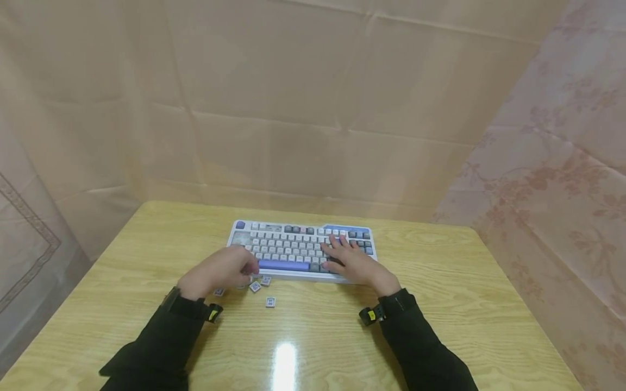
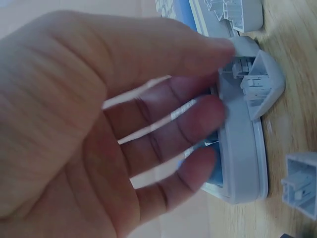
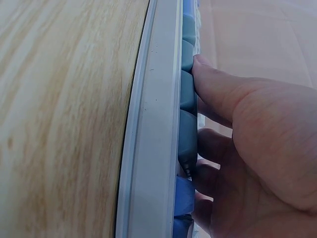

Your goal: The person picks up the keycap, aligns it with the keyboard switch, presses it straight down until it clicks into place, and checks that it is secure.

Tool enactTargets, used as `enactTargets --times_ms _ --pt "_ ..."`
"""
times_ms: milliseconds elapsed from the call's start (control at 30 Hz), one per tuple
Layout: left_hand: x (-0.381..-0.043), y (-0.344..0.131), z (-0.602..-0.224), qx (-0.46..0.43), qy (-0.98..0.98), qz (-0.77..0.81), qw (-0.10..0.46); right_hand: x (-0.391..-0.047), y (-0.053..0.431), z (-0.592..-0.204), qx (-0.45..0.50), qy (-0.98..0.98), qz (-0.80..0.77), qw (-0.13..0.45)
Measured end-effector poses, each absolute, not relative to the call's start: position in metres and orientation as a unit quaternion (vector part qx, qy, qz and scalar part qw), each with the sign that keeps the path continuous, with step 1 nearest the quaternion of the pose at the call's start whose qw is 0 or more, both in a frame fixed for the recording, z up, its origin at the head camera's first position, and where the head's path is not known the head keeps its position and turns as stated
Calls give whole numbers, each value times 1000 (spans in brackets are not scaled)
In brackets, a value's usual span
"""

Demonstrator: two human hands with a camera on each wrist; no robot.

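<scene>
A white keyboard [image 1: 288, 251] with white, grey and blue-purple keys lies on the wooden table. Over its front left corner is my left hand [image 1: 230, 269], fingers bent. In the left wrist view its thumb tip and forefinger pinch a pale keycap [image 2: 246, 47], partly hidden by the thumb. Another keycap [image 2: 265, 84] lies right beside it, hollow side showing. My right hand [image 1: 354, 263] rests on the keyboard's right part with fingers spread. The right wrist view has its thumb touching the dark keys [image 3: 187, 91] along the front row.
Several loose keycaps lie in front of the keyboard's left half, among them one keycap [image 1: 270, 302] nearer me. The table [image 1: 440, 304] reaches back to a beige cloth [image 1: 293, 136]. Flowered cloth [image 1: 552, 206] hangs at the right.
</scene>
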State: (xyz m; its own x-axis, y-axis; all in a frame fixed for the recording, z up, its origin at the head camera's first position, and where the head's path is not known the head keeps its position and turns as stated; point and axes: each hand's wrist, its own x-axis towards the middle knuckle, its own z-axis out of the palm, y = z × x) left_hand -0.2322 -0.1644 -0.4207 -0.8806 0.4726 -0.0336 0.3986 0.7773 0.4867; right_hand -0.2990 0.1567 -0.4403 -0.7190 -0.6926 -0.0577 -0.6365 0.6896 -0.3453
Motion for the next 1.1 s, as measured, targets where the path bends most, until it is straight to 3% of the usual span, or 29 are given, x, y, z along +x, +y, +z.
enactTargets --times_ms 1100 --pt "-224 -164 -415 151 955 231 109 -297 156 -438 -360 916 -154 93"
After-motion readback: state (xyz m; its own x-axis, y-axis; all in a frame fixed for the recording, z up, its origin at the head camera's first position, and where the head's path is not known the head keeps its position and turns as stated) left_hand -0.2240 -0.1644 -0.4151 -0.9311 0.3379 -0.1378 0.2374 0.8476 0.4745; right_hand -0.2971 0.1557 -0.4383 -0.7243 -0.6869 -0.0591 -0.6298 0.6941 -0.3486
